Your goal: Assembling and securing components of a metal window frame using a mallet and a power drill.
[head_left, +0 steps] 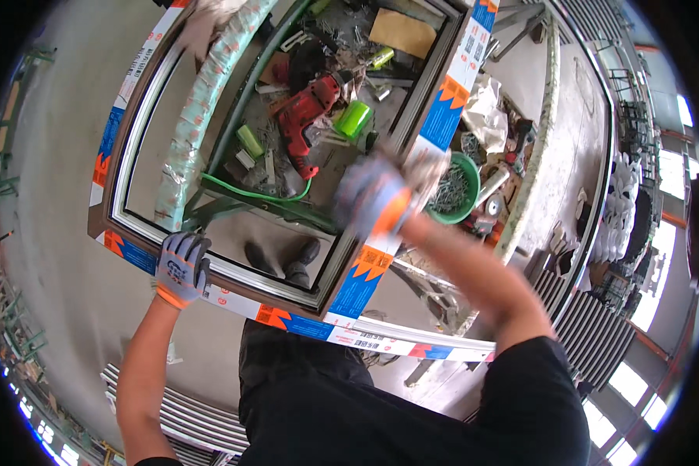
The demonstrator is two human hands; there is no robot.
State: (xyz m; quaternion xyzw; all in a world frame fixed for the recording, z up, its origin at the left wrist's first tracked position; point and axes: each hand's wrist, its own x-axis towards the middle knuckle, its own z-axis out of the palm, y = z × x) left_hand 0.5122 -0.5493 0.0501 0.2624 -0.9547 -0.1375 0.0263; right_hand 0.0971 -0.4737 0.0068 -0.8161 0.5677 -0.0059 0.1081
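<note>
A brown and silver window frame, its outer faces covered in blue, orange and white printed film, lies in front of me. My left hand, in a grey glove with an orange cuff, is closed over its near left edge. My right hand, gloved alike, is over the frame's right side and smeared by motion. Beside its fingers is a blurred pale brown, cloth-like thing; whether the hand grips it I cannot tell. Through the frame's opening show a red power drill and a bright green roll.
A bar in pale green wrapping runs beneath the frame on the left, with a greyish cloth-like thing at its far end. To the right, a green bowl of screws stands among tools and crumpled paper. Metal profiles lie behind my left arm.
</note>
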